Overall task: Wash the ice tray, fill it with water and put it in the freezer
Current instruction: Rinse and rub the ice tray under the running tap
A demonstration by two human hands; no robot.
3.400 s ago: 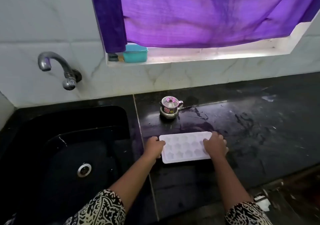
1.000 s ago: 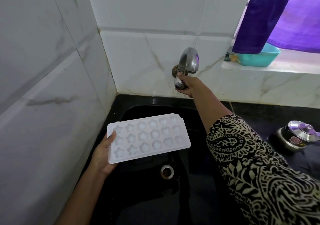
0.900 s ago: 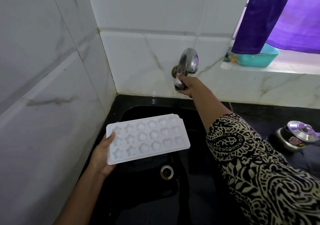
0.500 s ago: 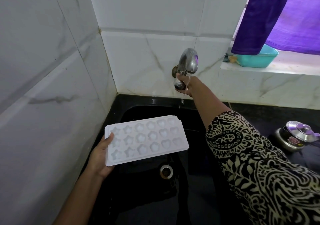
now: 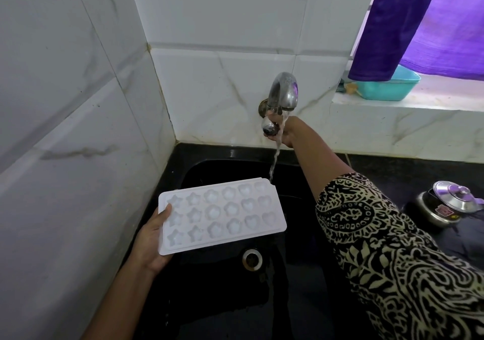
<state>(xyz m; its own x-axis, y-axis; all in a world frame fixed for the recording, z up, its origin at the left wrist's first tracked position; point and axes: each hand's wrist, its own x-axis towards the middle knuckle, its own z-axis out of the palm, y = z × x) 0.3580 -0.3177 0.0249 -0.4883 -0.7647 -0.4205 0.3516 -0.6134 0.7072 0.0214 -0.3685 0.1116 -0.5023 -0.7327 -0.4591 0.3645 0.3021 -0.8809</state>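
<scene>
My left hand (image 5: 150, 237) grips the short left end of the white plastic ice tray with star, flower and heart moulds (image 5: 222, 214), thumb on top beside a star mould and the fingers hidden beneath. The tray hangs face up over the black sink (image 5: 199, 153), tilted a little, touching neither basin nor wall. My right hand (image 5: 284, 132) is curled round the round knob (image 5: 269, 127) of the curved chrome tap (image 5: 284, 90) on the back wall. A thin stream of water (image 5: 275, 159) falls from the spout to the tray's far right corner; I cannot tell whether it lands on that corner or slips just behind it.

The steel drain ring (image 5: 252, 258) shows just below the tray's near edge. The white marble-veined wall tiles (image 5: 65, 103) stand close on my left, near the hand that holds the tray. My right forearm and its black-and-cream patterned sleeve (image 5: 379, 248) reach across the sink's right side, between the tray and the black stone bench (image 5: 392, 172). On that bench sits a small steel pot with a domed lid (image 5: 450, 203). On the window ledge (image 5: 419, 103) a teal plastic tub (image 5: 387, 90) stands partly under the hanging purple curtain (image 5: 419, 25).
</scene>
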